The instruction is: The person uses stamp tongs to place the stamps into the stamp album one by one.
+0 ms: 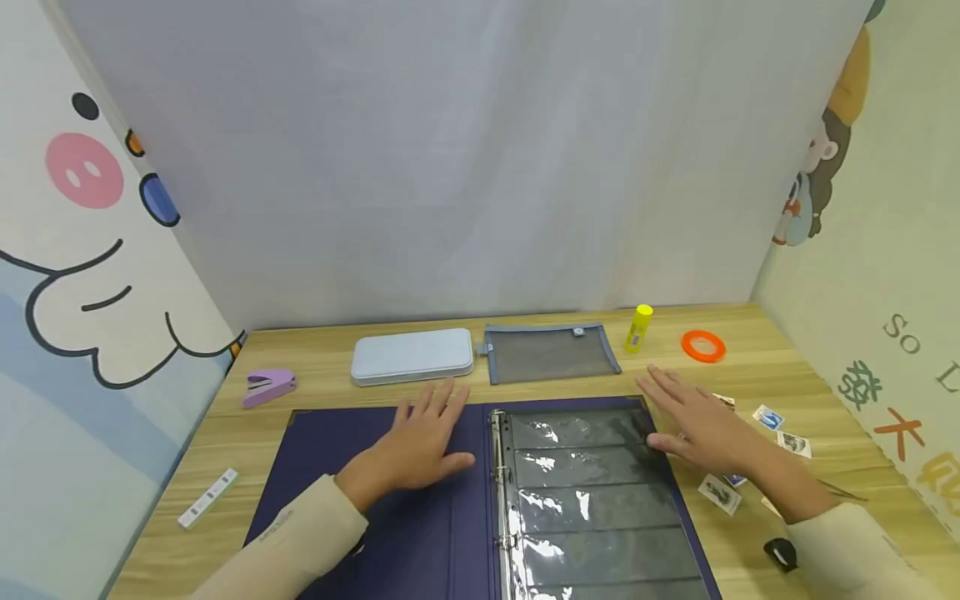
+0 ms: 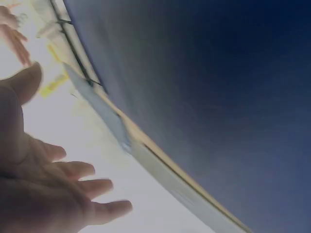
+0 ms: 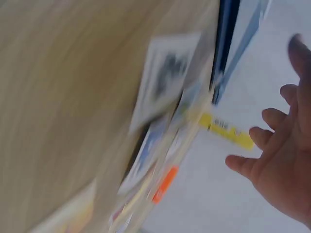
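Note:
An open dark blue ring binder (image 1: 337,454) lies at the front of the wooden table. On its metal rings sits a clear-pocketed black page (image 1: 600,508), its pocket rows glossy with reflections. My left hand (image 1: 420,446) hovers palm down over the bare inner cover, its fingers spread and holding nothing. Over the page's upper right edge is my right hand (image 1: 705,425), also palm down with fingers extended; its shadow falls on the page. Several small postage stamps (image 1: 720,493) lie scattered beneath and beside the right hand and forearm, which partly hide them.
Behind the binder stand a pale blue pencil case (image 1: 412,354), a grey mesh zip pouch (image 1: 551,357), a yellow glue stick (image 1: 639,328) and an orange tape ring (image 1: 703,346). A purple stapler (image 1: 268,387) and a small white box (image 1: 207,498) lie left; a black object (image 1: 782,553), right.

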`<state>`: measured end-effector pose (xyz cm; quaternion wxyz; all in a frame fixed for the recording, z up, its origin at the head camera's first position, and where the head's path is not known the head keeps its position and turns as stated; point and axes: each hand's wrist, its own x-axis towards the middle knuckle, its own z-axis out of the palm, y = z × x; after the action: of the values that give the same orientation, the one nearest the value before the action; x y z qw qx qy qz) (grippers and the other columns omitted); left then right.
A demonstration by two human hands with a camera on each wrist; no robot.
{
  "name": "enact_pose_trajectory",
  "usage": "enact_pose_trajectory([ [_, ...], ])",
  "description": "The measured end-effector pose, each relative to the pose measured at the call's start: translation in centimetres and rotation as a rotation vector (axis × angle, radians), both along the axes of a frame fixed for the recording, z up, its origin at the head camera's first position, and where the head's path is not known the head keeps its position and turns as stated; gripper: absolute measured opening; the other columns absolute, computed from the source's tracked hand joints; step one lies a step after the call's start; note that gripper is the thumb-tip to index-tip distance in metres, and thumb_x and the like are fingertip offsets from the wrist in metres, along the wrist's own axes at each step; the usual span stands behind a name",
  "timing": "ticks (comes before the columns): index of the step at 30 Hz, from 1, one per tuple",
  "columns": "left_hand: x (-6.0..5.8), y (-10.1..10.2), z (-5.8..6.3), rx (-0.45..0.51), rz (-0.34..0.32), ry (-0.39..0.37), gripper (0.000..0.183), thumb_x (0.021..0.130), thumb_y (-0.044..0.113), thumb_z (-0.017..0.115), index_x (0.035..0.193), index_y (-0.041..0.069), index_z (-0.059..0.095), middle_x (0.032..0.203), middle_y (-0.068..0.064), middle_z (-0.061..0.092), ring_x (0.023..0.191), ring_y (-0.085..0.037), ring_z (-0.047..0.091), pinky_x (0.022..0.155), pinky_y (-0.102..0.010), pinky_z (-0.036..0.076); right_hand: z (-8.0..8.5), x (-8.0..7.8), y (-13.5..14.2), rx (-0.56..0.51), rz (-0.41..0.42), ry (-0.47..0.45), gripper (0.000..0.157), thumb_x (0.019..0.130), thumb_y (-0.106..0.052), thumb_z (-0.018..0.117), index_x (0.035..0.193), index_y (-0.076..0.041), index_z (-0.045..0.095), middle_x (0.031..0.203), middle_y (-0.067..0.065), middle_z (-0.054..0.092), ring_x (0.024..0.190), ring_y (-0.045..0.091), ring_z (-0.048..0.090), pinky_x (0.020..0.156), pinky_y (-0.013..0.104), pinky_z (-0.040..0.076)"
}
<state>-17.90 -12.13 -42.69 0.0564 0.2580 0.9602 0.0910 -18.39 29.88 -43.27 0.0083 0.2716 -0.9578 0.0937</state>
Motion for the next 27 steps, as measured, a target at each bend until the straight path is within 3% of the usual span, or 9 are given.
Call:
enact_pose_trajectory([
  [2, -0.6, 1.8, 0.3, 0.049, -0.046, 0.017, 0.087, 0.087, 0.048, 0.063, 0.153, 0.011, 0.02, 0.158, -0.015, 0.023, 0.144, -0.04, 0.024, 0.11, -0.064, 0.022, 0.9, 0.4, 2.0, -0.068, -0.032, -0.031, 0.076, 0.092, -0.035, 0.061, 0.152, -0.009, 0.022, 0.154, 0.022, 0.028, 0.136, 0.047, 0.034, 0.103, 0.063, 0.032],
  [5, -1.7, 4.2, 0.7, 0.067, -0.095, 0.052, 0.079, 0.086, 0.042, 0.067, 0.149, 0.01, 0.031, 0.148, -0.015, 0.038, 0.136, -0.037, 0.038, 0.106, -0.06, 0.032, 1.8, 1.2, 5.3, -0.131, -0.092, -0.028, 0.063, 0.092, -0.026, 0.063, 0.145, -0.003, 0.037, 0.142, 0.024, 0.047, 0.125, 0.044, 0.048, 0.097, 0.059, 0.039],
  [10, -3.2, 6.4, 0.3, 0.032, -0.108, -0.004, 0.071, 0.086, 0.042, 0.068, 0.144, 0.012, 0.04, 0.137, -0.012, 0.047, 0.123, -0.031, 0.046, 0.099, -0.053, 0.039, 1.6, 3.1, 10.4, -0.064, -0.166, 0.024, 0.036, 0.087, -0.02, 0.069, 0.118, -0.003, 0.062, 0.111, 0.013, 0.066, 0.099, 0.031, 0.064, 0.081, 0.046, 0.051],
  [13, -3.8, 6.9, -0.6, -0.012, -0.105, -0.046, 0.073, 0.085, 0.046, 0.067, 0.144, 0.013, 0.041, 0.134, -0.011, 0.048, 0.12, -0.029, 0.047, 0.098, -0.051, 0.039, 0.9, 4.2, 12.7, -0.02, -0.189, 0.03, 0.028, 0.083, -0.02, 0.072, 0.107, -0.008, 0.067, 0.098, 0.003, 0.067, 0.086, 0.017, 0.062, 0.072, 0.034, 0.052],
  [16, -4.2, 7.1, -1.3, -0.036, -0.101, -0.07, 0.075, 0.083, 0.051, 0.068, 0.144, 0.015, 0.043, 0.132, -0.011, 0.048, 0.119, -0.028, 0.046, 0.097, -0.05, 0.039, 0.2, 4.9, 14.4, 0.001, -0.238, -0.02, 0.027, 0.08, -0.024, 0.075, 0.103, -0.011, 0.068, 0.094, -0.003, 0.064, 0.08, 0.005, 0.054, 0.067, 0.026, 0.047],
  [22, -4.4, 7.7, -1.7, -0.089, -0.122, -0.082, 0.074, 0.08, 0.055, 0.068, 0.142, 0.019, 0.047, 0.129, -0.008, 0.05, 0.113, -0.025, 0.046, 0.09, -0.044, 0.039, -0.7, 6.0, 16.6, 0.044, -0.284, -0.128, 0.033, 0.076, -0.03, 0.077, 0.104, -0.013, 0.068, 0.091, -0.007, 0.061, 0.078, -0.007, 0.047, 0.067, 0.023, 0.046],
  [27, -4.2, 7.9, -1.5, -0.118, -0.123, -0.061, 0.071, 0.081, 0.055, 0.067, 0.141, 0.022, 0.048, 0.133, -0.004, 0.05, 0.117, -0.024, 0.045, 0.094, -0.046, 0.04, -1.5, 6.3, 17.2, 0.035, -0.241, -0.107, 0.03, 0.076, -0.027, 0.077, 0.102, -0.016, 0.067, 0.086, -0.015, 0.058, 0.077, -0.011, 0.044, 0.067, 0.022, 0.047],
])
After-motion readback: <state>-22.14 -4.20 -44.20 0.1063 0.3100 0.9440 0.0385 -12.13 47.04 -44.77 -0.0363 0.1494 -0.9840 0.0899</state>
